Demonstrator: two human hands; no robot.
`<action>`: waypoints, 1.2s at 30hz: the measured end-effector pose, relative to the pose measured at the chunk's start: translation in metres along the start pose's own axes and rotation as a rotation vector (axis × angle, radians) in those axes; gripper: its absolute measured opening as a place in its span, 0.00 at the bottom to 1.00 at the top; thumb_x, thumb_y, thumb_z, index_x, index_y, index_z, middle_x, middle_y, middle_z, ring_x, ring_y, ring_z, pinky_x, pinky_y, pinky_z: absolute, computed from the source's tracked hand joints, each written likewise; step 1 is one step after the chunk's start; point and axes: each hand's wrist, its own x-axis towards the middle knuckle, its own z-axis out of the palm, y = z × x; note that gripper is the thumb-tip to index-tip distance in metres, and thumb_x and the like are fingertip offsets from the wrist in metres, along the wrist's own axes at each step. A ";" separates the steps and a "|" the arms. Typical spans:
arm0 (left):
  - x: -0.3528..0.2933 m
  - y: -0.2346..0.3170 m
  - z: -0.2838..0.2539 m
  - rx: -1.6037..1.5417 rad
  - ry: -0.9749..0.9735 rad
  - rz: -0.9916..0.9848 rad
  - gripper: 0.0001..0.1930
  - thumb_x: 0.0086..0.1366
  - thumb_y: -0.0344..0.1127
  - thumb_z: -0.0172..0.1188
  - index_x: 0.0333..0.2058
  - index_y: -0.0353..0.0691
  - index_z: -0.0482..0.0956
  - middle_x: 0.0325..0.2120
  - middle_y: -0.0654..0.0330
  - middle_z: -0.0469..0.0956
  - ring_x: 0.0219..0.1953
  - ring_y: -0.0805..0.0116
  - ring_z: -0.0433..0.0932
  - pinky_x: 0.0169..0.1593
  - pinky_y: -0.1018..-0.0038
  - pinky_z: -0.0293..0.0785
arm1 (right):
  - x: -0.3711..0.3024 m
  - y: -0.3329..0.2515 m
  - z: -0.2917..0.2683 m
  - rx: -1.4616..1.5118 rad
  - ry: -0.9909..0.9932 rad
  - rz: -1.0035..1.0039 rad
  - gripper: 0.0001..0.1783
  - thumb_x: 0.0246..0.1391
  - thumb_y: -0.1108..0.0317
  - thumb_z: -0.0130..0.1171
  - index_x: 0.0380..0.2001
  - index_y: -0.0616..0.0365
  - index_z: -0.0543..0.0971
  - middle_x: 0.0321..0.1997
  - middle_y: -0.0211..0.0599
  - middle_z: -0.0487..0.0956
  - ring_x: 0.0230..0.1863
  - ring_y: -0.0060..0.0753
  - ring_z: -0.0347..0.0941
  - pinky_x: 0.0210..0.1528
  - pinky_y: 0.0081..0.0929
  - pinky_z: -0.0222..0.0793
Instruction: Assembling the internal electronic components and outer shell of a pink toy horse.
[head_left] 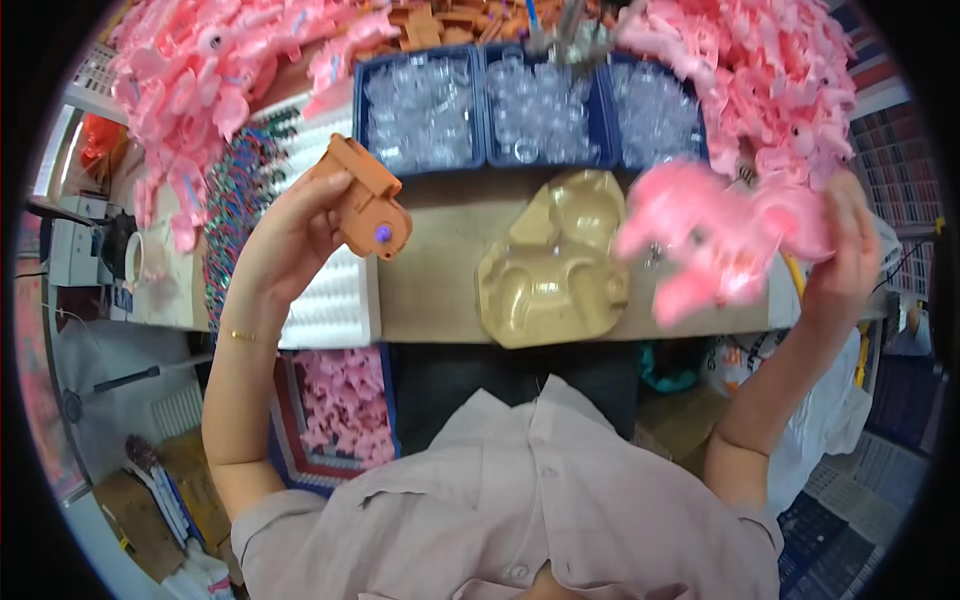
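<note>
My left hand is closed on an orange plastic mechanism housing with a small purple knob, held up over the left part of the table. Over on the right, my right hand grips a pink animal-shaped plastic shell by one end; shell and hand are smeared by motion. Between the hands, a tan moulded cradle with an animal-shaped hollow lies at the table's near edge. The pink shell hangs just to the right of the cradle, overlapping its edge in view.
Three blue bins of small clear plastic parts line the back. Pink shells are heaped at far left and far right, orange housings behind the bins. Bundled wires and a white ribbed tray lie left. Small pink parts fill a crate below.
</note>
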 end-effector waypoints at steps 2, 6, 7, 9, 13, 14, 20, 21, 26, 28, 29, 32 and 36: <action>-0.018 -0.022 -0.003 0.027 0.092 -0.033 0.24 0.65 0.40 0.55 0.56 0.36 0.65 0.47 0.56 0.75 0.50 0.69 0.74 0.54 0.70 0.70 | -0.019 0.026 0.036 0.018 -0.411 0.102 0.12 0.53 0.69 0.55 0.21 0.64 0.69 0.32 0.33 0.72 0.34 0.25 0.65 0.38 0.26 0.61; -0.014 -0.051 0.013 -0.005 0.113 0.028 0.23 0.64 0.40 0.55 0.56 0.37 0.65 0.49 0.60 0.73 0.51 0.71 0.73 0.54 0.72 0.69 | -0.031 0.093 0.091 0.182 -1.119 0.255 0.11 0.49 0.68 0.57 0.21 0.64 0.71 0.45 0.42 0.75 0.49 0.29 0.67 0.50 0.22 0.59; -0.015 -0.056 0.014 -0.020 0.113 0.008 0.22 0.64 0.39 0.55 0.54 0.39 0.66 0.48 0.62 0.73 0.51 0.72 0.73 0.53 0.72 0.70 | -0.028 0.099 0.095 0.183 -1.121 0.264 0.11 0.49 0.68 0.57 0.21 0.64 0.71 0.45 0.42 0.75 0.49 0.29 0.67 0.50 0.22 0.59; -0.019 -0.062 0.015 -0.025 0.131 -0.006 0.22 0.64 0.38 0.55 0.55 0.40 0.66 0.48 0.61 0.73 0.51 0.71 0.74 0.53 0.71 0.70 | -0.024 0.106 0.096 0.101 -0.948 0.140 0.10 0.49 0.68 0.57 0.23 0.64 0.73 0.46 0.43 0.76 0.50 0.34 0.68 0.51 0.26 0.60; -0.036 -0.071 0.023 -0.075 0.171 -0.054 0.23 0.64 0.35 0.55 0.57 0.39 0.63 0.48 0.60 0.73 0.50 0.70 0.74 0.51 0.70 0.73 | -0.036 0.078 0.084 -0.246 -1.036 -0.377 0.13 0.48 0.65 0.61 0.37 0.58 0.79 0.60 0.44 0.69 0.57 0.45 0.66 0.60 0.37 0.58; -0.036 -0.070 0.031 -0.075 0.171 -0.062 0.23 0.64 0.35 0.55 0.57 0.39 0.63 0.48 0.60 0.73 0.50 0.70 0.74 0.51 0.70 0.73 | -0.058 0.072 0.083 -0.245 -1.037 -0.369 0.13 0.48 0.65 0.61 0.37 0.58 0.79 0.60 0.44 0.69 0.57 0.45 0.66 0.60 0.37 0.58; -0.015 -0.073 0.069 -0.105 0.073 -0.157 0.23 0.66 0.35 0.53 0.58 0.39 0.62 0.49 0.58 0.73 0.52 0.70 0.73 0.51 0.70 0.75 | -0.106 0.065 0.082 -0.661 -1.102 -0.532 0.35 0.40 0.60 0.67 0.54 0.54 0.70 0.68 0.46 0.57 0.61 0.47 0.63 0.60 0.43 0.58; -0.014 -0.074 0.074 -0.125 0.072 -0.164 0.23 0.66 0.37 0.54 0.57 0.37 0.64 0.48 0.59 0.73 0.51 0.71 0.73 0.51 0.70 0.74 | -0.102 0.057 0.083 -0.444 -0.976 -0.422 0.34 0.40 0.60 0.67 0.54 0.55 0.71 0.65 0.46 0.61 0.59 0.48 0.65 0.59 0.42 0.61; -0.013 -0.073 0.079 -0.080 0.010 -0.216 0.22 0.66 0.38 0.55 0.55 0.34 0.66 0.48 0.58 0.73 0.51 0.71 0.73 0.52 0.72 0.73 | -0.085 0.048 0.089 -0.065 -1.041 -0.545 0.31 0.43 0.63 0.67 0.52 0.61 0.72 0.54 0.44 0.74 0.51 0.43 0.73 0.52 0.37 0.69; -0.019 -0.071 0.081 -0.034 0.016 -0.187 0.21 0.66 0.38 0.55 0.54 0.33 0.68 0.49 0.58 0.73 0.50 0.71 0.73 0.51 0.73 0.73 | -0.085 0.029 0.087 0.063 -0.974 0.108 0.24 0.48 0.67 0.63 0.49 0.64 0.74 0.46 0.39 0.78 0.46 0.34 0.76 0.46 0.32 0.72; -0.024 -0.071 0.083 0.066 -0.068 -0.044 0.21 0.66 0.39 0.55 0.53 0.33 0.69 0.49 0.58 0.73 0.49 0.72 0.74 0.50 0.74 0.73 | -0.092 0.020 0.087 0.266 -0.866 0.568 0.22 0.49 0.68 0.61 0.47 0.67 0.75 0.44 0.36 0.78 0.42 0.28 0.75 0.44 0.30 0.71; -0.030 -0.070 0.084 0.220 -0.105 -0.034 0.19 0.66 0.39 0.55 0.50 0.31 0.72 0.45 0.57 0.76 0.44 0.73 0.77 0.47 0.76 0.74 | -0.093 0.019 0.085 0.355 -0.887 0.919 0.20 0.49 0.70 0.60 0.46 0.65 0.75 0.40 0.34 0.78 0.37 0.28 0.74 0.42 0.28 0.70; -0.011 -0.065 0.084 0.036 -0.107 -0.236 0.20 0.64 0.41 0.56 0.45 0.26 0.74 0.37 0.55 0.80 0.38 0.71 0.80 0.43 0.76 0.76 | -0.091 0.032 0.082 -0.099 -0.694 -0.081 0.18 0.45 0.72 0.64 0.43 0.62 0.77 0.34 0.32 0.76 0.33 0.29 0.71 0.38 0.28 0.67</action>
